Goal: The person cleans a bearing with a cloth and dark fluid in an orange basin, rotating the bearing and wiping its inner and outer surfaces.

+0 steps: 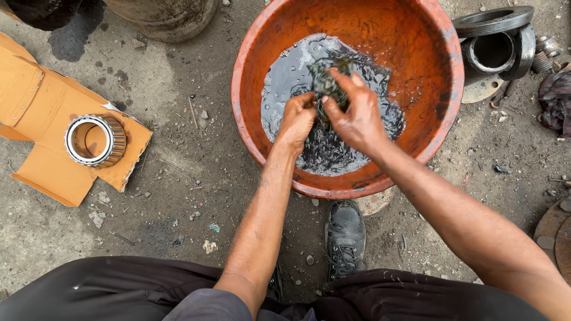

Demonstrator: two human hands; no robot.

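Both hands, left hand point(295, 122) and right hand point(357, 116), clamp together on a dark greasy metal part point(326, 86) over grey liquid in the round orange plastic basin point(440, 119); rim well clear all around.

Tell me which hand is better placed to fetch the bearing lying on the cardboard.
Left. The left hand is on the bearing's side; the cardboard lies left of the basin. The right hand pinches the dark rag over the oily liquid and would likely have to cross the body.
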